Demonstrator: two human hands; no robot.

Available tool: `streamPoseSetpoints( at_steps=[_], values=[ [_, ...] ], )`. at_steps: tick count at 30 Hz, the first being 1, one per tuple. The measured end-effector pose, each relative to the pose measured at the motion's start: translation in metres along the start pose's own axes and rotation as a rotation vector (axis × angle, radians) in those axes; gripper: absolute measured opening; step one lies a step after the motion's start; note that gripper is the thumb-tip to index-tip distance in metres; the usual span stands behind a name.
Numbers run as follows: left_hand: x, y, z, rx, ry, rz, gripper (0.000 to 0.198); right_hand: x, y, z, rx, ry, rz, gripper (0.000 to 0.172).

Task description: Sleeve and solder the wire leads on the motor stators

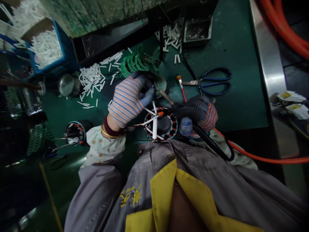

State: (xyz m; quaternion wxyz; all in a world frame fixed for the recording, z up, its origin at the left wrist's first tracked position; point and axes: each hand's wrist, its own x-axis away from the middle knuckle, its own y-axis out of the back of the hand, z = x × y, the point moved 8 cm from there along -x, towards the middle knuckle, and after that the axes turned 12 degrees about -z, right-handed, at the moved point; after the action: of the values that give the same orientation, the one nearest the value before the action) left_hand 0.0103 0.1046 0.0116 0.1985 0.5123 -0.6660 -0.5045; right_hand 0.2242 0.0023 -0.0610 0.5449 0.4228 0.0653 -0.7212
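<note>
Copper-wound motor stator (170, 127) lies flat on the green bench mat (231, 106), right at the near edge by the person's grey work jacket (154, 167), with white insulating sleeves (154, 124) sticking out across its top. Left hand (127, 100), in a striped knit glove, is curled over the stator's far side, fingertips pinched down; what they hold is hidden. Right hand (198, 112), in a dark-palmed glove, is closed on a black-handled cutter (212, 138), tip (166, 97) angled in just beside the left fingers. Little room between the hands. Green wire coils (132, 63) sit just past the left hand, loose white sleeves (91, 79) to its left. Blue-handled scissors (207, 82) and a red-handled brush (182, 91) lie just past the right hand. Open mat runs from the scissors to the steel bench edge (267, 54). Second stator (76, 132) sits off left, well apart.
</note>
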Motion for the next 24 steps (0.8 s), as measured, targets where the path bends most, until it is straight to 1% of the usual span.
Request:
streamPoseSetpoints(
  at_steps=[1, 3, 4, 7, 12, 14, 15, 18, 20, 22, 24],
  values=[
    [-0.002, 0.000, 0.001, -0.002, 0.019, 0.036, 0.013, 0.001, 0.004, 0.001, -0.028, 0.030, -0.033, 0.041],
    [-0.005, 0.000, 0.003, 0.004, 0.060, 0.075, 0.011, 0.005, 0.012, 0.004, -0.076, 0.086, -0.142, 0.034],
    [-0.006, 0.000, 0.004, 0.008, 0.070, 0.076, 0.011, 0.007, 0.011, 0.003, -0.061, 0.078, -0.150, 0.034],
    [-0.005, -0.002, 0.005, -0.018, 0.071, 0.050, 0.009, 0.012, 0.002, -0.001, 0.029, 0.022, -0.092, 0.036],
    [0.001, -0.003, 0.003, -0.065, 0.003, -0.028, 0.015, 0.012, 0.002, 0.003, 0.110, -0.015, -0.086, 0.049],
    [0.004, -0.005, 0.003, -0.068, -0.012, -0.049, 0.014, 0.012, 0.002, 0.002, 0.156, -0.040, -0.039, 0.049],
    [0.006, -0.005, 0.002, -0.057, -0.020, -0.066, 0.014, 0.012, 0.001, 0.001, 0.187, -0.059, 0.007, 0.048],
    [0.014, -0.004, 0.001, 0.005, -0.035, -0.178, 0.013, 0.015, -0.004, -0.007, 0.296, -0.120, 0.174, 0.043],
    [0.019, -0.003, 0.001, 0.044, -0.046, -0.237, 0.013, 0.014, -0.004, -0.007, 0.308, -0.116, 0.215, 0.039],
    [0.021, -0.005, 0.002, 0.061, -0.046, -0.228, 0.012, 0.011, -0.003, -0.005, 0.296, -0.105, 0.202, 0.040],
    [0.018, -0.006, 0.002, 0.036, -0.033, -0.181, 0.011, 0.009, -0.005, -0.004, 0.314, -0.114, 0.216, 0.044]
  ],
)
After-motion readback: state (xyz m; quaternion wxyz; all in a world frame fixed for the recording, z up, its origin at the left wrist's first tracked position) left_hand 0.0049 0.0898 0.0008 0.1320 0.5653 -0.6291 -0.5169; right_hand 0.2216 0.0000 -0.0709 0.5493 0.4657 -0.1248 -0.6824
